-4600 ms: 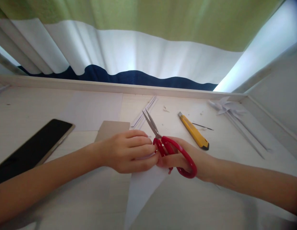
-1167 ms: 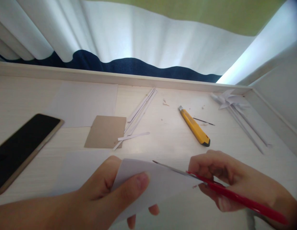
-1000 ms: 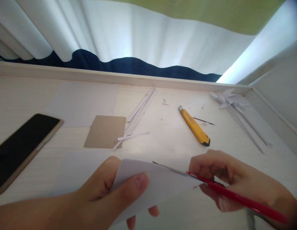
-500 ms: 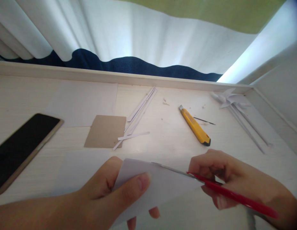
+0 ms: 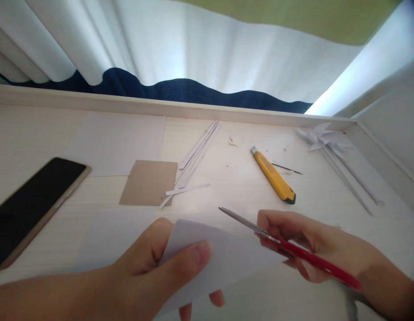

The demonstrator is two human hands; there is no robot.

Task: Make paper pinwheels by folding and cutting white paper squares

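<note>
My left hand (image 5: pixel 166 267) pinches a piece of white paper (image 5: pixel 223 254), thumb on top and fingertips showing beneath it. In my right hand (image 5: pixel 303 240) is a pair of scissors (image 5: pixel 313 257) with red handles. Their blades look closed together and point left, just above the paper's upper edge. Beyond the hands lie a tan cardboard square (image 5: pixel 149 183) and several thin paper strips (image 5: pixel 200 147), some overlapping the square's right side.
A yellow utility knife (image 5: pixel 272 176) lies beside a thin dark needle-like rod (image 5: pixel 287 168). Paper pinwheels (image 5: pixel 322 138) on sticks are at the back right. A phone (image 5: pixel 36 205) lies left, near a white sheet (image 5: pixel 120 142). A raised ledge (image 5: pixel 180 108) and curtain (image 5: pixel 207 53) close off the back.
The scissors have come away from the paper's top edge, their tips rising slightly. My right hand has shifted a little left, while my left hand keeps hold of the paper.
</note>
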